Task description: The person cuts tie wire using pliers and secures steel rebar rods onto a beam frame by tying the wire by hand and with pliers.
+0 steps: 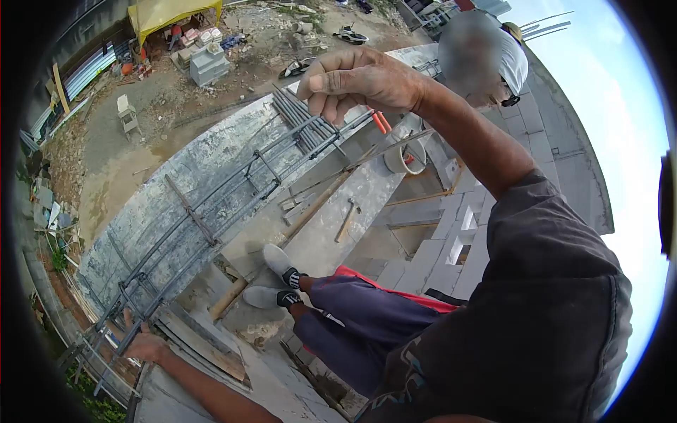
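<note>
A long rebar cage (262, 168) of tied steel bars runs diagonally along the wall's edge. My left hand (147, 345) is at its lower-left end, with one finger stretched along the bars and the others apparently around a bar; part of the grip is hidden. Raised in the air above the cage's far end, my right hand (363, 81) has loosely bent fingers with nothing visible in them. Below it lie several loose steel bars (303, 120). My shoes (276, 264) stand on a grey ledge, close to a wooden pole (317, 208).
A hammer (347, 220) lies on a grey board beside a white bucket (409, 155) containing tools. Another person in a white cap (515, 63) is at the upper right. Light block walls (423, 268) stand on the right; the ground with rubble (162, 127) lies well below the edge.
</note>
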The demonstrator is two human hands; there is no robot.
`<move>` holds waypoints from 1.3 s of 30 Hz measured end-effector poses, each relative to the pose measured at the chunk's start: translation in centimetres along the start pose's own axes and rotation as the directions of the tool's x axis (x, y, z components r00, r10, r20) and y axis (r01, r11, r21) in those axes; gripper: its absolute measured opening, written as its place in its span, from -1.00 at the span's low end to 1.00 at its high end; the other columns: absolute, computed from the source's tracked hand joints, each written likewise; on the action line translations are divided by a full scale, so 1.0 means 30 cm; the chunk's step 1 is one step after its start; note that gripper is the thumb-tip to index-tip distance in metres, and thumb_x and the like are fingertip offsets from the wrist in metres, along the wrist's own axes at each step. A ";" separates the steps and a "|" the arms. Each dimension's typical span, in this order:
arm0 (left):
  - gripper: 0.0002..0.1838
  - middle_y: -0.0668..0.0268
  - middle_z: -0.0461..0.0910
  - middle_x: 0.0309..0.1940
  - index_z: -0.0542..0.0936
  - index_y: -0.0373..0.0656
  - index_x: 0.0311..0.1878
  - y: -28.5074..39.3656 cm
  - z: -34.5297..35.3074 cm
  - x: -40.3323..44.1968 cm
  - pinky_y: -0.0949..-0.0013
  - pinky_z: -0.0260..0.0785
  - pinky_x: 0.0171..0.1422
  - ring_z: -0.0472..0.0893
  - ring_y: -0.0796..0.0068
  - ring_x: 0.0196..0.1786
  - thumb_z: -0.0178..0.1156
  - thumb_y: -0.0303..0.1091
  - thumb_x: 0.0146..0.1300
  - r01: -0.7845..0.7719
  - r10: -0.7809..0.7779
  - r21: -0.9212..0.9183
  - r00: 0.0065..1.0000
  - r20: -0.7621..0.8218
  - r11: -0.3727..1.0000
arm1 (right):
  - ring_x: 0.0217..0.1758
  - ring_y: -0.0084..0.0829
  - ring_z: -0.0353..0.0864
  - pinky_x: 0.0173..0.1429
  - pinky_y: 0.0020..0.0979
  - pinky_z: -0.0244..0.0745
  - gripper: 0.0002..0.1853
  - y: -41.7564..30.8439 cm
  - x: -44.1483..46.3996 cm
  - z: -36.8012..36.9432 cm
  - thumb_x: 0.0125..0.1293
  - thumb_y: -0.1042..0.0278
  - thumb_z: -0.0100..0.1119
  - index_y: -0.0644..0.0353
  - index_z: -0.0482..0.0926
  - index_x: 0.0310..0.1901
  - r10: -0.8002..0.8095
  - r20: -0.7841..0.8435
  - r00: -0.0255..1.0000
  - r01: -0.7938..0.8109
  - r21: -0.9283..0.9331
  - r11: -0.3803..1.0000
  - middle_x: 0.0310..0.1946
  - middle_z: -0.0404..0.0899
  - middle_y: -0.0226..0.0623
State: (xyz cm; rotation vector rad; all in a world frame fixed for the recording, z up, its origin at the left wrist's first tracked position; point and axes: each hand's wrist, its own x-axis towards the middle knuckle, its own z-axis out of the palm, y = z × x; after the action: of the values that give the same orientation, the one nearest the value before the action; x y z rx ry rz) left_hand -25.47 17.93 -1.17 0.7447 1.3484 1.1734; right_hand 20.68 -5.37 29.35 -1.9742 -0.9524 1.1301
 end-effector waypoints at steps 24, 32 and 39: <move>-0.32 0.01 0.19 0.42 0.23 -0.24 0.45 -0.089 -0.020 -0.078 0.04 0.46 0.25 0.41 0.15 0.25 0.22 -0.26 0.33 -0.265 0.296 0.158 0.928 -0.226 0.951 | -0.61 -0.52 0.40 -0.60 -0.39 0.29 -0.77 1.757 0.012 -0.652 0.36 0.18 0.01 0.18 0.47 -0.16 0.185 -0.574 0.797 -0.421 -0.310 0.852 -0.58 0.40 -0.38; -0.52 -0.03 0.54 0.17 0.49 -0.42 0.22 -0.052 -0.021 0.020 0.23 0.39 0.26 0.54 0.16 0.19 0.19 -0.42 0.25 -0.142 0.360 0.766 0.925 -0.124 0.628 | -0.58 -0.53 0.46 -0.53 -0.50 0.51 -0.58 1.061 -0.671 -0.193 0.13 0.40 0.07 0.20 0.40 0.08 0.524 -0.213 0.825 -0.366 0.505 0.782 -0.38 0.48 -0.34; -0.58 0.03 0.59 0.12 0.56 -0.39 0.11 -0.130 -0.019 0.091 0.22 0.40 0.15 0.60 0.08 -0.02 0.10 -0.26 0.33 -0.261 0.642 0.877 0.764 -0.068 0.404 | -0.40 -0.57 0.56 -0.42 -0.56 0.50 -0.71 0.459 -0.574 -0.082 0.12 0.39 0.37 0.15 0.45 -0.19 0.224 -0.103 0.969 -0.189 0.277 0.942 -0.36 0.54 -0.31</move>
State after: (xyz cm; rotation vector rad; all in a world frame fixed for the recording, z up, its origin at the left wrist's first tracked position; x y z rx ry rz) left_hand -25.66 19.17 -5.79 1.7652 2.2077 1.0841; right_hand 20.30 -27.33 26.19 -1.9306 -0.5019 1.1565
